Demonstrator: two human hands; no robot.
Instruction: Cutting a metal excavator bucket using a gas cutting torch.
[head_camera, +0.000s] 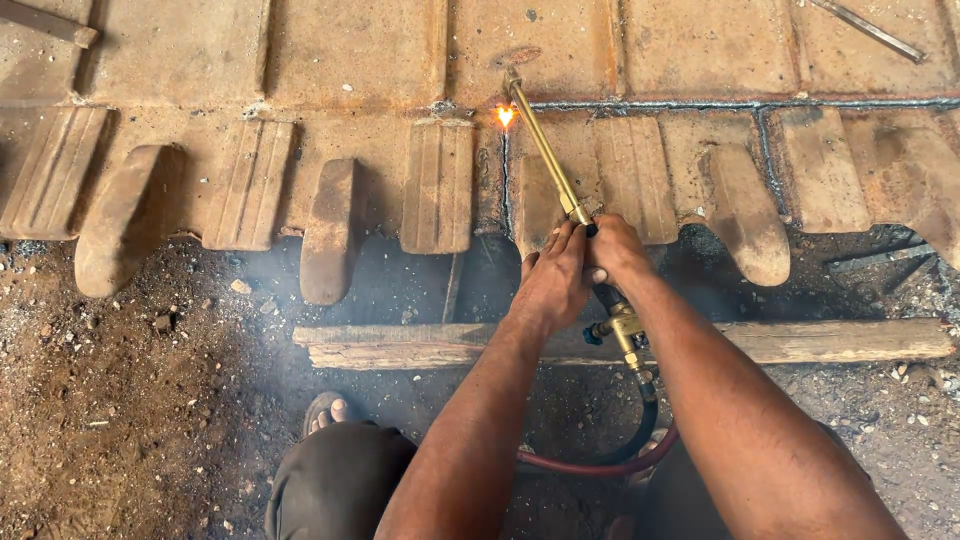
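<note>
Fingers of the left hand (556, 272) curl together over the brass torch (560, 180) where its thin tube meets the dark grip, pressed close with the knuckles up. The right hand (615, 250) sits just to the right and touches the left, its fingers wrapped shut round the same grip, the thumb lying across the left fingertips. Both forearms reach in from the near right. The torch tube slants away to the far left, and its bent tip ends at a small orange flame (505, 116) on the rusty steel plate (350, 60), at the left end of a dark cut line (740, 103) that runs off to the right. Near the hands, the brass valve block (625, 328) hangs below the grip, and a red hose (600, 465) and a black hose (645, 425) loop from it toward the person. The plate's near edge carries a row of worn, blunt teeth (330, 230) that hang over dark soil. A wooden beam (800, 342) lies on the ground across the scene just near the teeth, passing under the forearms. A sandalled foot (330, 410) and a bent knee in dark cloth (335, 480) show at the near left.
</note>
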